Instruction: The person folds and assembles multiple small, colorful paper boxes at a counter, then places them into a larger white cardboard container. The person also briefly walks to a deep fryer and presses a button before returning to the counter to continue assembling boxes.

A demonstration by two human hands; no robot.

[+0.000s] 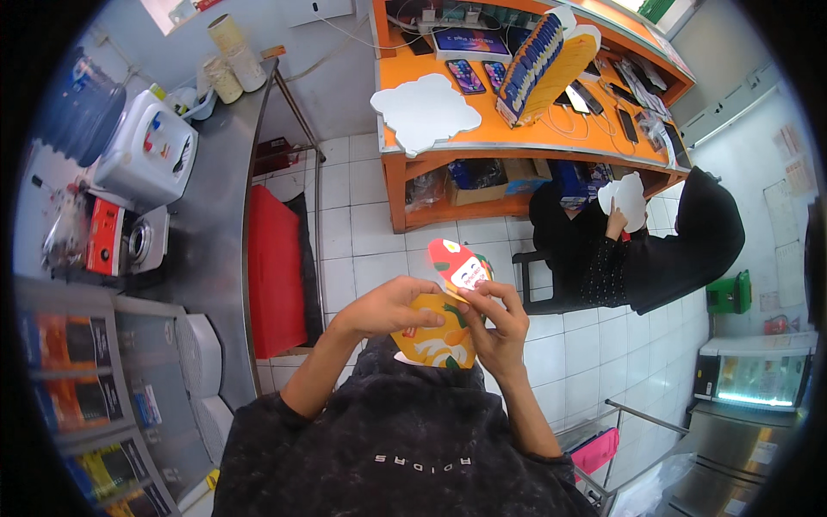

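Note:
Both my hands hold printed paper cut-outs in front of my chest. My left hand grips the upper left of an orange cut-out with fruit shapes on it. My right hand holds its right side, and its fingertips pinch a smaller red and white cut-out that sticks up above the orange one. The two pieces overlap; how they are joined is hidden by my fingers.
An orange counter ahead carries phones, cables, a white cloud-shaped cut-out and a blue-yellow stack. A person in black sits at right holding a white cut-out. A steel table with a water dispenser stands left; a red bench lies beside it.

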